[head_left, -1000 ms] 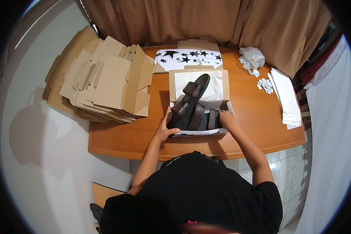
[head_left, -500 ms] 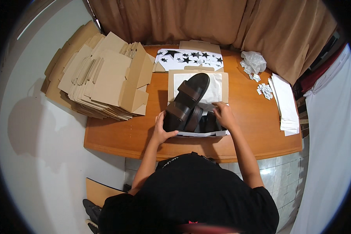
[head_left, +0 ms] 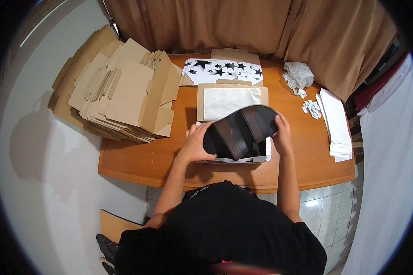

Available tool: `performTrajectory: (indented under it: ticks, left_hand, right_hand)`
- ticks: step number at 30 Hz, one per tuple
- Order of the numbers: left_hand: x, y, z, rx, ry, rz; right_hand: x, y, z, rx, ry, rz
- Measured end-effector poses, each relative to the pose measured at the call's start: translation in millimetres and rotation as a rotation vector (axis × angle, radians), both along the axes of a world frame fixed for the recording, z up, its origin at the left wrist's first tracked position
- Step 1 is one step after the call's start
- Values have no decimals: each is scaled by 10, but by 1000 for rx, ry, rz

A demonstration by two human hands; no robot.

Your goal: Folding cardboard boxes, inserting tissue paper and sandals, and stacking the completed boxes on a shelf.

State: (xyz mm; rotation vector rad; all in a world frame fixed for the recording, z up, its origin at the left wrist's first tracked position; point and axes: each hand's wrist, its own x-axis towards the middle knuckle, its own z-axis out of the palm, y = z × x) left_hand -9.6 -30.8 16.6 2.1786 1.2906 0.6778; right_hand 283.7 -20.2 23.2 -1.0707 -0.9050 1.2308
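Observation:
A black sandal with two broad dark brown straps (head_left: pixel 234 143) lies tilted across the opening of a shoe box (head_left: pixel 263 161). My left hand (head_left: pixel 195 144) grips its left end, and my right hand (head_left: pixel 282 133) is closed on its right end. White paper lines the box, and its cardboard lid stands open at the back, with a white sheet (head_left: pixel 231 103) on its inner face. Under the held sandal something dark shows inside the box; most of it is hidden.
Folded brown cardboard boxes (head_left: pixel 124 91) are piled at the left. Behind the box lies a white panel with black stars (head_left: pixel 220 69). At the right are a clear plastic bag (head_left: pixel 299 73), small white packets (head_left: pixel 311 108) and a stack of white paper (head_left: pixel 335 123).
The upper sandal has turned from steeply upright to nearly crosswise, its far end swinging right and down. My right hand has moved from inside the box to grip that end.

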Motion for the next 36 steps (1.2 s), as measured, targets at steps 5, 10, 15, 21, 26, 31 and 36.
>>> performTrajectory:
  ticks: [5,10,15,21,26,31,36]
  left_hand:
    - [116,19,-38,16,-259,33]
    - [223,-1,18,98,-274,112]
    - [506,-105,-120,184,-433,277]
    - [738,-278,-252,88,-510,287]
    - [685,-282,-327,1,-653,108]
    - [273,-85,-256,99,-256,214]
    - [-76,52,-720,-88,-69,521]
  right_hand:
    - [71,-71,206,134,179,166]
    - [18,-42,55,262,326,189]
    - [-504,-229,-15,48,280,381]
    - [-712,-275,-2,252,-110,261]
    - [-554,-223,140,172,-360,103]
    - [-258,-34,307,276,-402,22]
    - [-30,99,447,165,-914,141]
